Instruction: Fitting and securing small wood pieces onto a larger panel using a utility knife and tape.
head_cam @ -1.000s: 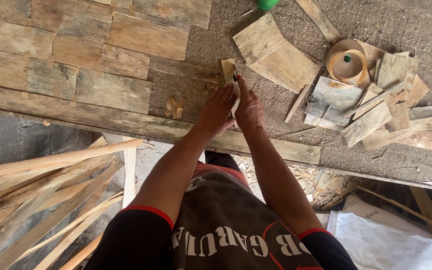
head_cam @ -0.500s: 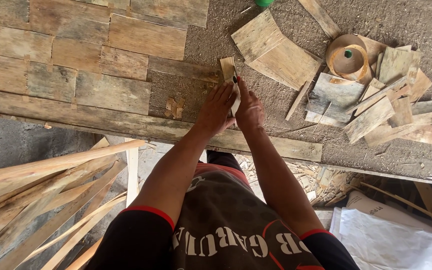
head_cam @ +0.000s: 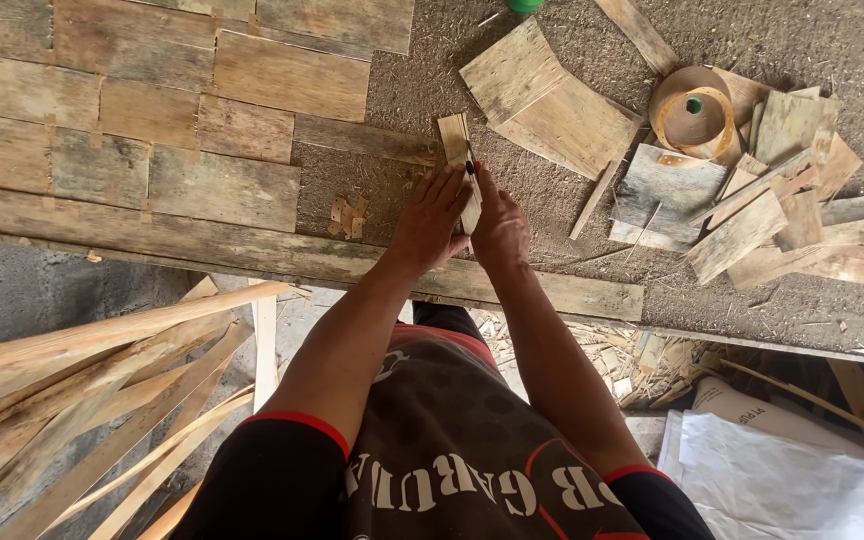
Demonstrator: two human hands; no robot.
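Observation:
Both my hands meet over a narrow strip of pale wood veneer (head_cam: 455, 140) that lies upright on the rough grey board. My left hand (head_cam: 430, 218) lies flat on the strip's lower part, fingers spread. My right hand (head_cam: 498, 228) is closed around a small dark tool (head_cam: 471, 168) whose tip touches the strip's right edge. Left of the strip, several rectangular veneer pieces (head_cam: 182, 110) are laid edge to edge like a patchwork.
A pile of loose veneer offcuts (head_cam: 752, 200) and a roll of brown tape (head_cam: 692, 108) sit at the right. Two larger veneer sheets (head_cam: 542, 95) lie above my right hand. Long wood strips (head_cam: 92, 380) lean at the lower left. White sacking (head_cam: 802, 470) lies at the lower right.
My hands have stayed on the strip in nearly the same place. The view has shifted very slightly; nothing else has moved.

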